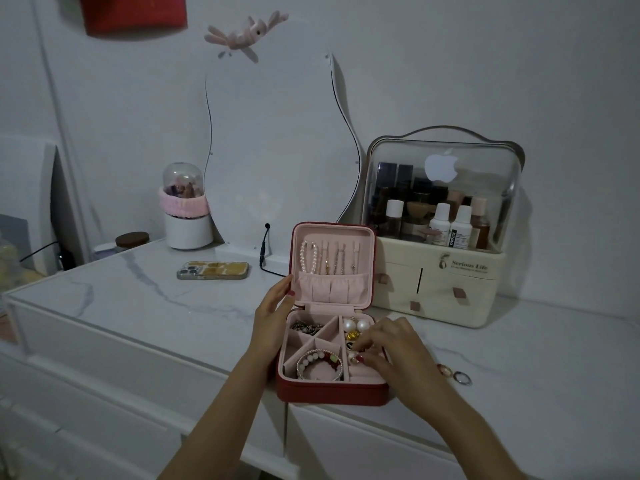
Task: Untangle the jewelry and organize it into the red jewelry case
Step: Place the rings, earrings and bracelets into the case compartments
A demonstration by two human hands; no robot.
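My left hand (273,313) steadies the red case (332,389), which sits open on the desk (138,289). Its fingers lie fairly straight along the case's left wall, with the thumb up by the lid's (333,230) edge, so that grip is spread rather than pinching.

My right hand (391,344) reaches into the right-hand compartment, fingertips curled and pressed together on a small earring (352,356); exactly what I'm pinching is too small to tell.

Most of the jewelry looks sorted already. A pearl strand (309,256) and thin chains (337,259) hang in the lid, a dark chain (306,328) lies in the top-left section, a beaded bracelet (317,363) in the lower one, and pearl studs (356,325) at top right.

I judge I'm seating small pieces in the right section, near the end of the job. Two rings (454,374) lie on the desk just right of the case. Next I'd let go here, pick them up one at a time with a fine fingertip pinch, and push them into the ring rolls (363,374) at the case's lower right.
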